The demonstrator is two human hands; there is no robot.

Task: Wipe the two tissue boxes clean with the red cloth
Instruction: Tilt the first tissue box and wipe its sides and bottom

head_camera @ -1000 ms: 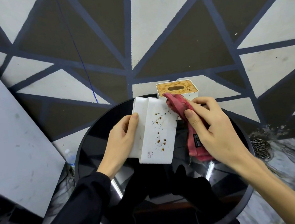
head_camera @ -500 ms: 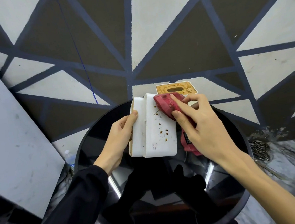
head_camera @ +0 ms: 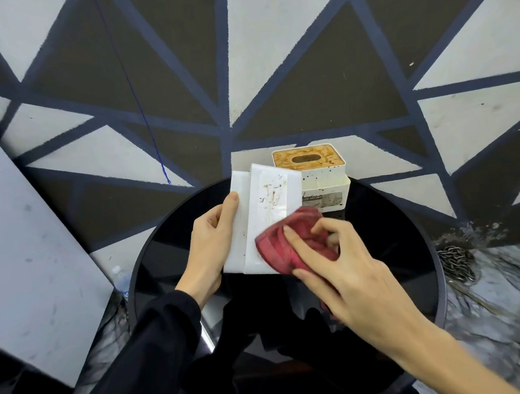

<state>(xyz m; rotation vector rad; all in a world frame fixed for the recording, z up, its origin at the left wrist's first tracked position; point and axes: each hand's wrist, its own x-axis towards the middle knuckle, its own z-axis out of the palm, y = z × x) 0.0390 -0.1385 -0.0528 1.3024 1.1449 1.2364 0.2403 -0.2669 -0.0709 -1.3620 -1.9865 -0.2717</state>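
A white tissue box (head_camera: pixel 265 202) is held tilted above the round black table (head_camera: pixel 170 253). My left hand (head_camera: pixel 212 244) grips its left side, thumb on the face. My right hand (head_camera: pixel 336 268) holds the bunched red cloth (head_camera: pixel 284 244) and presses it on the lower right part of the box's face. The upper face shows smeared brown streaks. Behind it stands the second tissue box (head_camera: pixel 319 176), white with a stained wooden top and dark specks on its side.
A grey slab (head_camera: pixel 23 246) leans at the left, with a plastic bottle (head_camera: pixel 120 279) on the floor beside it. A metal chain (head_camera: pixel 456 262) lies right of the table. The wall behind has a triangle pattern.
My right hand has dragged the red cloth from the box's upper right corner down to its lower right. The brown spots on the face are now smeared streaks.
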